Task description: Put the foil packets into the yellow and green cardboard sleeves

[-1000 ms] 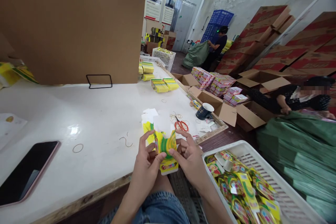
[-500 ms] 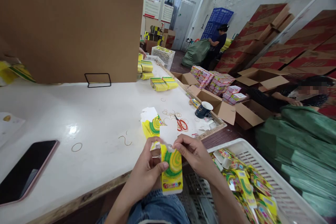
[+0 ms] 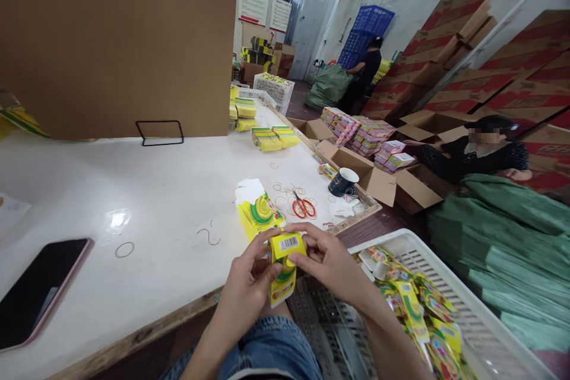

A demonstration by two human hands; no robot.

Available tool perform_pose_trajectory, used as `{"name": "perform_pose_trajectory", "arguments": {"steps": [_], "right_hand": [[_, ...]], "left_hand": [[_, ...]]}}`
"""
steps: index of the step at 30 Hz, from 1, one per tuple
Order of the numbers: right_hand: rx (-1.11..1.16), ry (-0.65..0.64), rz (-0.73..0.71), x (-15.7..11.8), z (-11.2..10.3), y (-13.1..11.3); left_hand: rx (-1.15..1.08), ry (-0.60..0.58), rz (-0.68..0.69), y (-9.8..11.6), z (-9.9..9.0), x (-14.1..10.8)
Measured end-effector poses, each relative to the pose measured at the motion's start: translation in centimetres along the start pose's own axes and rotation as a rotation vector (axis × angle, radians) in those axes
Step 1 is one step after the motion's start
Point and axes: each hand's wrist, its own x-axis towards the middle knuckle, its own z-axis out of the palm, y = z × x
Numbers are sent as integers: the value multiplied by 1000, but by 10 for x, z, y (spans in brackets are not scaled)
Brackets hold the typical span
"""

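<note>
A small yellow and green carton [image 3: 283, 292] is held upright over my lap at the table's front edge. My left hand [image 3: 253, 276] grips its left side, thumb across the front. The fingers of my right hand [image 3: 318, 255] press on its top flap, which is folded over toward me and shows a barcode. Just behind the hands, a stack of flat yellow cartons [image 3: 259, 214] lies on the white table [image 3: 164, 202], with white flaps at its far end. Red-handled scissors [image 3: 304, 208] rest to the right of that stack, among thin rubber bands.
At right, a white basket [image 3: 439, 273] holds many yellow cartons. A dark mug [image 3: 344, 182] stands near the table's right edge. A phone [image 3: 42, 288] lies at left, below a large cardboard sheet [image 3: 120, 41]. Two people are beyond the table.
The carton's white top flap has been folded down toward me, and its barcode side now shows. My right hand has moved onto the top. The seated person at right has shifted left.
</note>
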Motion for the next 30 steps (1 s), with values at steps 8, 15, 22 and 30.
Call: {"name": "perform_pose_trajectory", "arguments": {"steps": [8, 15, 22, 30], "right_hand": [[-234, 137, -11, 1, 17, 3], [12, 165, -11, -3, 12, 11], [256, 231, -21, -6, 7, 19], [-745, 745, 13, -44, -94, 52]], "left_hand": [[-203, -3, -66, 5, 1, 2], [-251, 11, -80, 5, 2, 4], [-118, -20, -47, -3, 17, 5], [945, 271, 303, -28, -10, 34]]}}
